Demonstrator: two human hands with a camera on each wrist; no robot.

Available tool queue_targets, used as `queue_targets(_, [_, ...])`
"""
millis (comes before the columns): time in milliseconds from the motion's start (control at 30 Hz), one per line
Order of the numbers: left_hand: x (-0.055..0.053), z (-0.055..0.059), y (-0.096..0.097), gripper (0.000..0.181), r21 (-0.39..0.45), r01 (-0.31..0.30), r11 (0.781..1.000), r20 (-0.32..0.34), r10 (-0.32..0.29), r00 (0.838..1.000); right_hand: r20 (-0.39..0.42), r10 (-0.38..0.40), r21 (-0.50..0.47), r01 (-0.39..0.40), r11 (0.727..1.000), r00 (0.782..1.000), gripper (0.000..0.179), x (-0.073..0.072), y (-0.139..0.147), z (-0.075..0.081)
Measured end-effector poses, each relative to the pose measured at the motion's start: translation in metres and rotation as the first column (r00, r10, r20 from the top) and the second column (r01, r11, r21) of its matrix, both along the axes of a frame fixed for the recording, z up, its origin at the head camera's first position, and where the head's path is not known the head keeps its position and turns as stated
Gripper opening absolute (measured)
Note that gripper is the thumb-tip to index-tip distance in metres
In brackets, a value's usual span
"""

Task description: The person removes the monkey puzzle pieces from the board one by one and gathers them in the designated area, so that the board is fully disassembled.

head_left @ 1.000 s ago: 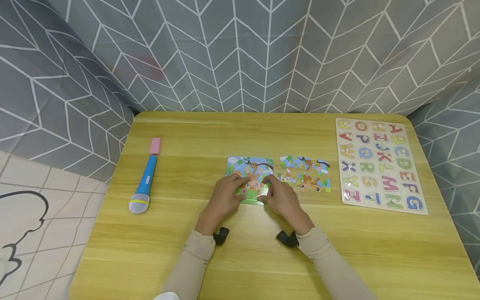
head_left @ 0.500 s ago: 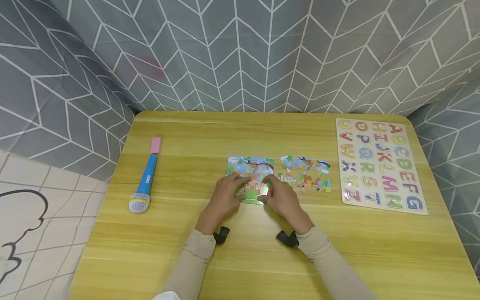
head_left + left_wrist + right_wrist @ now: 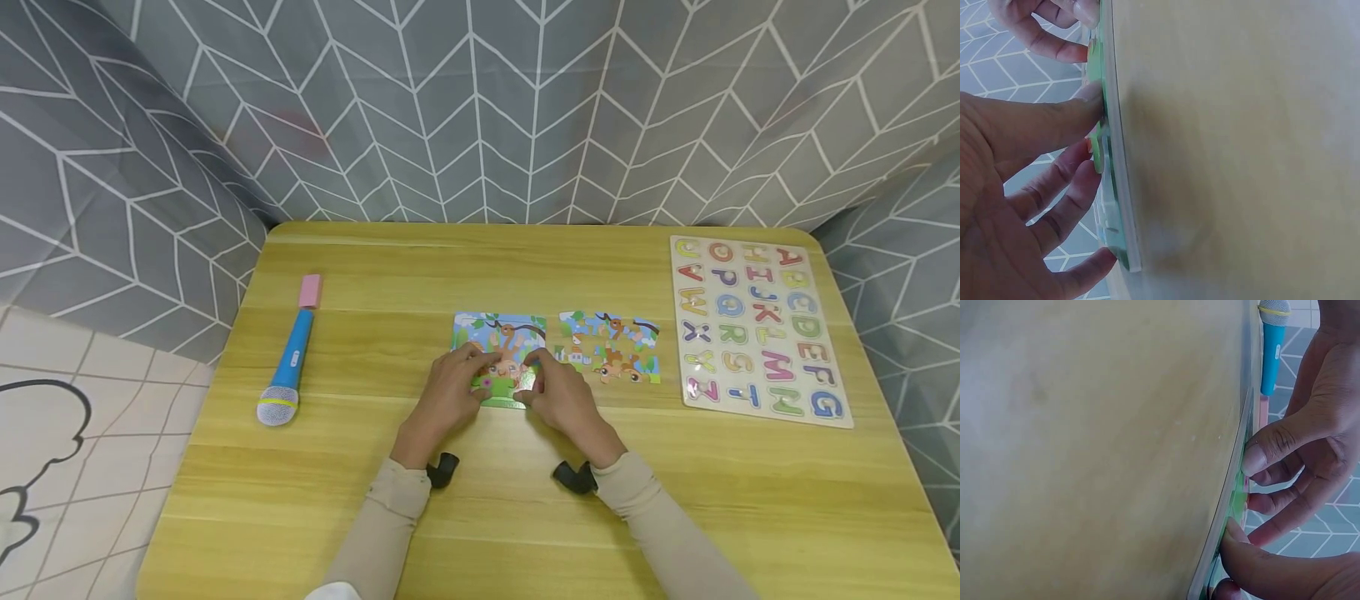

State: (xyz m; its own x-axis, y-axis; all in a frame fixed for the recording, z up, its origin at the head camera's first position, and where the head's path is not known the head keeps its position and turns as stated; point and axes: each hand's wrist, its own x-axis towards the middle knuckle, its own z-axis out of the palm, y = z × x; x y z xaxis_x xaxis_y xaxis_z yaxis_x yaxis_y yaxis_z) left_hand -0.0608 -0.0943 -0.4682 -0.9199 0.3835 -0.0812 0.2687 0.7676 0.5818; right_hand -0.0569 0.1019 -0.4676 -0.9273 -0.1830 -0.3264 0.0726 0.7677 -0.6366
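Note:
A flat jigsaw puzzle with a monkey picture lies mid-table, and both hands bend over its lower half. On its left, my left hand pinches a green puzzle piece, thumb on the near side and fingers on the far side. The left wrist view shows a green piece standing slightly off the board beneath these fingertips. My right hand has thumb and bent index finger at the right side of the same area, pinching at the piece's edge. Fingers hide parts of the picture.
Several loose puzzle pieces lie right of the puzzle. Farther right is an alphabet board. A blue toy microphone and a pink block lie at left. Patterned curtains hang behind the table.
Both hands stay almost in place. Between them the green area of the puzzle looks slightly different, as the piece there has shifted a little.

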Motion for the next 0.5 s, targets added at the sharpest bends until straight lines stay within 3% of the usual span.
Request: queue_targets(500, [0.002,0.0019,-0.0053,0.059,0.012,-0.011,1.0,0.027,0.011,1.0,-0.034,0.013,-0.009,-0.013,1.0,0.999,0.053,0.0023,0.0011,0.0005])
